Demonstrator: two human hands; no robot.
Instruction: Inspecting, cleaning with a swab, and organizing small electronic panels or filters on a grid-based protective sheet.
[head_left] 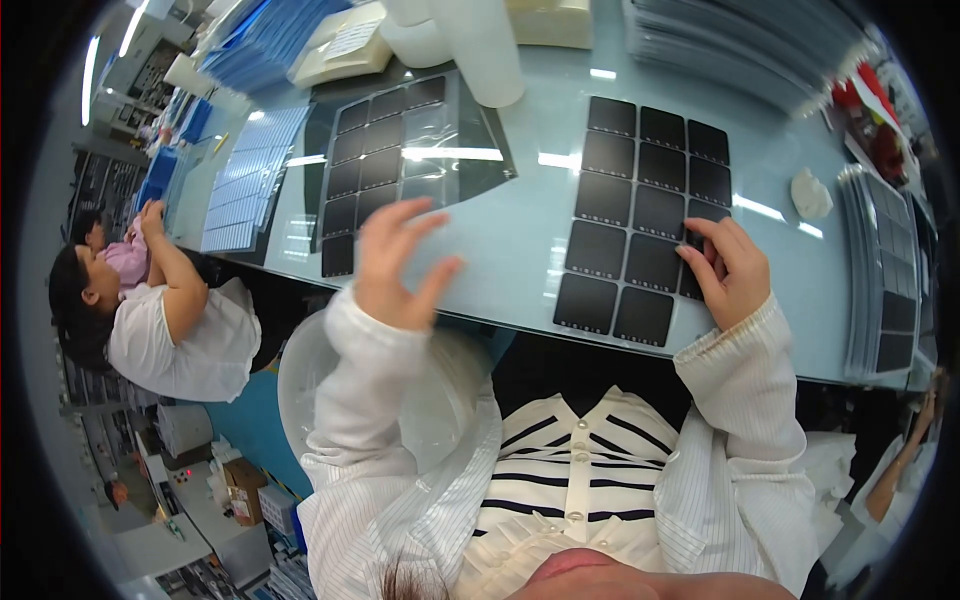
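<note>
Presently: left hand (398, 268), centre, fingers spread; right hand (735, 268), right of centre, at black rounded-square panels (657, 211), pinch indeterminable; edge-only handling advisable.

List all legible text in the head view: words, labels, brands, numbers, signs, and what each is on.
No text is readable.
Right sheet of black squares: tiny pale marks along the squares' lower edges, too small to read.
Left sheet of black squares: similar faint marks, too small to read.
White label on the cream block at the back left: print-like lines, too blurred to read.
</note>
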